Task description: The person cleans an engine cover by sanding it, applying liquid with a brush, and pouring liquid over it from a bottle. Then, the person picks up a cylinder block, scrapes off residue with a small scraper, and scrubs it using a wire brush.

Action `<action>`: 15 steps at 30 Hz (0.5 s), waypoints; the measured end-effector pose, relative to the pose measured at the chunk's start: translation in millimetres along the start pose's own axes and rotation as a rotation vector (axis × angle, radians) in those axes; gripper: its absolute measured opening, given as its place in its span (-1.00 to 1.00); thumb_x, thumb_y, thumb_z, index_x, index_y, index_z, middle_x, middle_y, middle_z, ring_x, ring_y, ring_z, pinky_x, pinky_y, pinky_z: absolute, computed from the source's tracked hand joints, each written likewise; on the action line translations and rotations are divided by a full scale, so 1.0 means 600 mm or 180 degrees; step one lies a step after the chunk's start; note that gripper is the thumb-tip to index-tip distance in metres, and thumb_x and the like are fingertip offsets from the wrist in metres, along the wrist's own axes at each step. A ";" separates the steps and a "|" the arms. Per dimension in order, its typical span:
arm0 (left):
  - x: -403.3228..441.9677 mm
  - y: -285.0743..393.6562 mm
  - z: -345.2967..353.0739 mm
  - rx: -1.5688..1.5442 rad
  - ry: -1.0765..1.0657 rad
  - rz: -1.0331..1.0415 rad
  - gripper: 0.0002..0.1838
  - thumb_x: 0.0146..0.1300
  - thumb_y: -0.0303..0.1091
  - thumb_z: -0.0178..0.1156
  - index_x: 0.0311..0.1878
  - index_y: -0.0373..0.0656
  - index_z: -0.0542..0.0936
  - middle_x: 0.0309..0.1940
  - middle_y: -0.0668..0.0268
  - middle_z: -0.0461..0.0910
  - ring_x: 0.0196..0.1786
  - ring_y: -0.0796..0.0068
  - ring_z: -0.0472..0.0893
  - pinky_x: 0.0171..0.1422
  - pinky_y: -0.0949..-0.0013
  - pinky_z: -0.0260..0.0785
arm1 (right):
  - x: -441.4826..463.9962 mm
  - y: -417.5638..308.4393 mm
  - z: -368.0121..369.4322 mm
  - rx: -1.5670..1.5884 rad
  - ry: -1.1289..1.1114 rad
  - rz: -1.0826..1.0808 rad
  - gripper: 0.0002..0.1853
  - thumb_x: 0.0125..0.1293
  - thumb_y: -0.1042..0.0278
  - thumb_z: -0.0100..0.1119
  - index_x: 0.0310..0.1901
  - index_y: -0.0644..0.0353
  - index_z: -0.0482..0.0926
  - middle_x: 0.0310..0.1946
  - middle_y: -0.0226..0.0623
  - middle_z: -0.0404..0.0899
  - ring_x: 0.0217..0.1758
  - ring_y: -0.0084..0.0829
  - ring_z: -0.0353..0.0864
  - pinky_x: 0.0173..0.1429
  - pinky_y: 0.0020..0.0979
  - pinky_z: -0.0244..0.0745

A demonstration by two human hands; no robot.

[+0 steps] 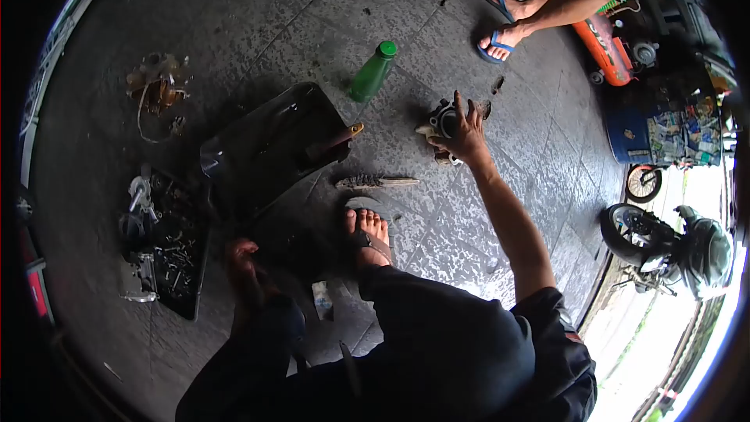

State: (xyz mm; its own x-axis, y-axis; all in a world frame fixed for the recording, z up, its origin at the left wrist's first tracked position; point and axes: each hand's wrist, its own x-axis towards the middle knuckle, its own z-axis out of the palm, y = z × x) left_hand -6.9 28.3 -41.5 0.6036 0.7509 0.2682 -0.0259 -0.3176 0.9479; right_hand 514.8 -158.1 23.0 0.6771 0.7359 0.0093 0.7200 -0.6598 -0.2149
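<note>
My right hand (466,137) reaches out over a metal engine part (445,121) with a round opening, on the floor. Its fingers are spread above and around the part, and the thumb lies along the near side. Whether the fingers press on it is hard to see. Low beside my left knee, my left hand (244,264) is in shadow with its fingers curled, and no object shows in it. Nearest to that hand is a black tray (234,152). A brush (336,141) with a yellowish handle tip leans inside the tray. In front of my foot lies a wire brush (375,182).
A green bottle (371,74) stands behind the tray. At left are a dark pan of bolts (180,266), metal castings (139,195) and a brownish part (160,86). Another person's sandalled feet (504,35), an orange tank (605,51) and a motorcycle (664,242) are at right.
</note>
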 end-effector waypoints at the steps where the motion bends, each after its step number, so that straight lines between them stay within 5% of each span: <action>1: 0.004 0.003 0.007 -0.0046 -0.0085 -0.0072 -0.53 0.53 0.02 -0.15 0.03 -0.23 0.49 -0.14 0.19 0.53 -0.09 0.36 0.51 0.07 0.32 0.36 | 0.012 0.007 -0.001 -0.0129 -0.0393 0.0168 0.36 -0.21 -0.10 0.61 0.57 -0.14 -0.15 0.37 0.33 0.11 0.40 0.28 0.18 0.45 0.10 0.16; 4: 0.029 0.065 0.045 0.0018 -0.0194 -0.0499 -0.59 0.51 -0.04 -0.11 0.01 -0.21 0.51 -0.20 0.23 0.54 -0.16 0.41 0.52 0.01 0.35 0.38 | 0.032 -0.011 -0.018 -0.0062 -0.1034 0.0451 0.30 -0.13 -0.09 0.56 0.57 -0.15 -0.15 0.29 0.28 0.28 0.26 0.21 0.39 0.38 0.03 0.30; 9: 0.071 0.164 0.057 0.0486 -0.0633 -0.1161 -0.74 0.43 -0.25 0.00 0.01 -0.21 0.51 -0.23 0.28 0.55 -0.19 0.50 0.51 -0.01 0.40 0.38 | 0.009 0.020 -0.006 0.0172 -0.0700 0.0060 0.24 -0.01 -0.02 0.47 0.57 -0.02 -0.20 0.22 0.15 0.42 0.18 -0.02 0.52 0.29 -0.18 0.45; 11: 0.077 0.171 0.059 0.0386 -0.0828 -0.1466 -0.75 0.43 -0.28 -0.04 -0.02 -0.20 0.55 -0.26 0.27 0.57 -0.12 0.53 0.55 0.05 0.45 0.35 | -0.020 0.009 -0.043 0.2476 -0.0313 0.0234 0.19 0.07 0.00 0.41 0.56 0.12 -0.21 0.21 0.04 0.46 0.18 -0.19 0.53 0.27 -0.31 0.47; 13: 0.076 0.167 0.060 0.0250 -0.1076 -0.1536 -0.76 0.46 -0.30 -0.03 0.01 -0.21 0.53 -0.21 0.29 0.56 -0.13 0.54 0.54 0.05 0.43 0.36 | -0.053 -0.047 -0.110 0.2095 -0.0363 0.0503 0.12 0.15 0.03 0.35 0.56 0.21 -0.20 0.19 -0.05 0.48 0.16 -0.33 0.52 0.24 -0.38 0.46; 15: 0.083 0.162 0.060 0.0154 -0.1268 -0.1579 -0.78 0.49 -0.32 -0.02 0.04 -0.21 0.51 -0.16 0.31 0.55 -0.14 0.55 0.52 0.04 0.42 0.37 | -0.090 -0.091 -0.128 0.3135 -0.0187 0.0549 0.06 0.19 0.09 0.30 0.55 0.23 -0.17 0.20 -0.06 0.46 0.17 -0.33 0.50 0.25 -0.38 0.43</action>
State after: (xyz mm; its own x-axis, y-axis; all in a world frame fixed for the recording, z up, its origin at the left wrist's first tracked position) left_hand 49.4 14.0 58.1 0.7848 0.5454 -0.2942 0.3632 -0.0202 0.9315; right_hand 450.4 -173.7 109.0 0.7326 0.6659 -0.1408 0.1479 -0.3577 -0.9221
